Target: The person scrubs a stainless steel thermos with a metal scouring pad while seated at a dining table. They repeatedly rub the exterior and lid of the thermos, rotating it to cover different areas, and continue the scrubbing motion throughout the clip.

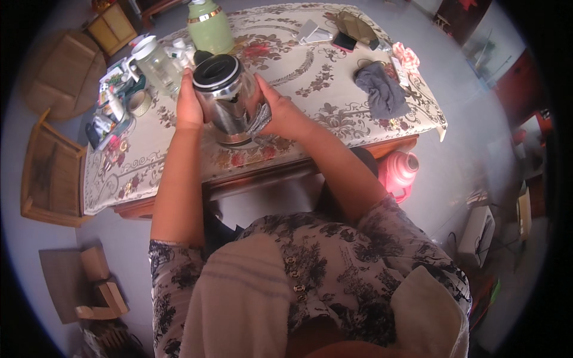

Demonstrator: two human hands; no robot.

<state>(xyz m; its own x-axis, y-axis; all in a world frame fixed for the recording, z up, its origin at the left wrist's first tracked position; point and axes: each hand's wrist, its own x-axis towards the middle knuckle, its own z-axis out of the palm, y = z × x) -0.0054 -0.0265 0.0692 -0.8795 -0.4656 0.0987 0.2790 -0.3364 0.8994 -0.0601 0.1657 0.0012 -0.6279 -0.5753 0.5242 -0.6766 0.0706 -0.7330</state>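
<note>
A shiny steel kettle (225, 98) with a black lid stands near the front edge of the counter (334, 125), which is covered in a cream cloth with a red and brown flower pattern. The person holds the kettle between both hands. The left hand (188, 104) lies flat against the kettle's left side, fingers pointing up toward the lid and curled lightly round the metal. The right hand (280, 113) is on the kettle's right side, closed on a small grey rag (259, 119) that it presses against the steel wall. So the kettle sits squarely between the two hands, touching both, with its base resting on the cloth.

Just behind the kettle, to the left, stands a clear glass jar (158, 65) with a white lid, and beside it a pale green flask (210, 27) with a gold band. Farther left along the counter's end lies a clutter of small bottles and packets (113, 107), too small to tell apart, along with a roll of tape (140, 102). Well to the right of the hands a dark grey cloth (383, 89) lies crumpled on the counter, and beyond it a dark phone (344, 40) rests near the back edge.

On the floor, just past the counter's right front corner, stands a pink flask (399, 173). A wooden chair (51, 176) stands off the counter's left end.
</note>
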